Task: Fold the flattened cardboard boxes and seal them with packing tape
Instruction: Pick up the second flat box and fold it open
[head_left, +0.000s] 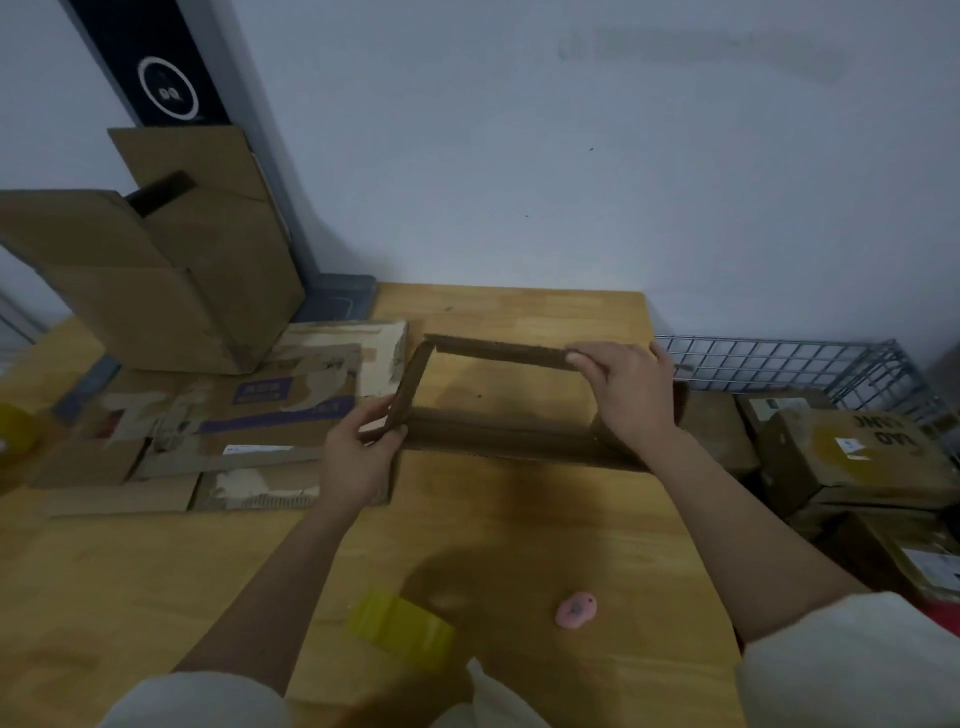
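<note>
Your wooden tabletop (519, 519) fills the lower view and runs back to the pale wall. On its far left corner stands an assembled cardboard carton (156, 291) with its flaps up, and just in front of it lie the flattened cardboard boxes (223, 421), torn and tape-marked, spread flat in a loose pile. To your right, beyond the tabletop edge, sealed parcels (852, 457) sit stacked beside a wire rack (779, 364).

The cardboard box (498, 410) you are forming stands at the middle of the tabletop, opened into a rectangular tube with its open mouth facing up at you, the bare tabletop showing through it.

Both your forearms reach forward from white sleeves. Your right hand (628, 395) lies palm-down over the box's far right corner, fingers (582, 358) curled around the far wall's top edge and the thumb hidden behind the wall. Your left hand (358, 447) sits at the near left corner, thumb and fingers (384, 436) pinching the left wall's edge, wrist roughly straight.

Near you, a yellow packing tape roll (400, 623) lies on the tabletop, and a small pink object (575, 610) rests well to its right; what it is cannot be told.
</note>
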